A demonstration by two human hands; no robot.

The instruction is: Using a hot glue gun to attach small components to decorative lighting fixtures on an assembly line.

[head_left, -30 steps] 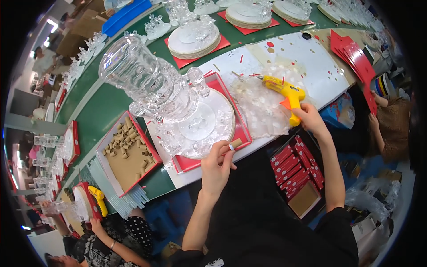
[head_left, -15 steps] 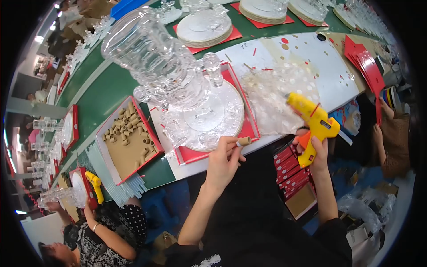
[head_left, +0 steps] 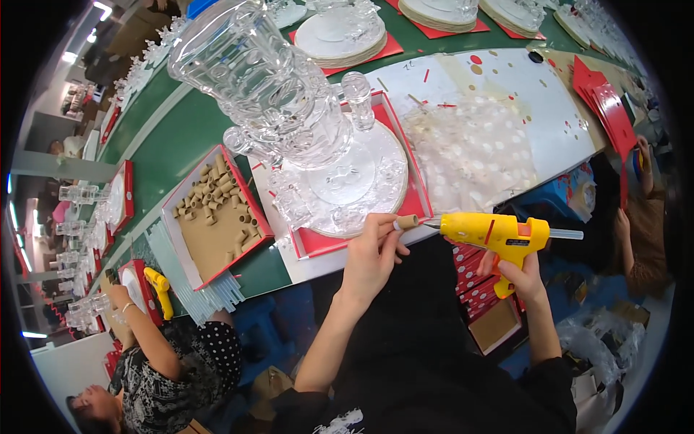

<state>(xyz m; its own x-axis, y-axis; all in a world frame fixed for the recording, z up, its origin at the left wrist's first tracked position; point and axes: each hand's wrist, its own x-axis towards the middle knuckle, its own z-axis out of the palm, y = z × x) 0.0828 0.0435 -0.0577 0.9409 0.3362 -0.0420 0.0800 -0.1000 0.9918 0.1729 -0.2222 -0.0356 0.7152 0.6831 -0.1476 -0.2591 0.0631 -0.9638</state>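
Between the fingertips of my left hand (head_left: 370,264) is a short brown cardboard tube (head_left: 408,221), lying sideways, with something white at its finger end. My right hand (head_left: 522,275) grips a yellow hot glue gun (head_left: 491,233) by its handle; a clear glue stick (head_left: 565,233) pokes out of its back. The gun's nozzle points left and is at the tube's open end; whether they touch I cannot tell. Just beyond my left hand, a large clear plastic figure (head_left: 289,108) stands on a round white base (head_left: 394,155) in a shallow red box (head_left: 415,189).
A red-edged box (head_left: 206,249) of loose cardboard tubes sits left, over a bundle of clear glue sticks (head_left: 217,298). Bubble wrap (head_left: 470,148) covers part of the white board. Stacked white discs (head_left: 340,37) line the back. A co-worker (head_left: 173,362) sits at the left, beside another yellow glue gun (head_left: 158,288).
The glue gun has swung from upward to level, and its nozzle has come down to the cardboard tube. My left hand keeps its pinch on the tube.
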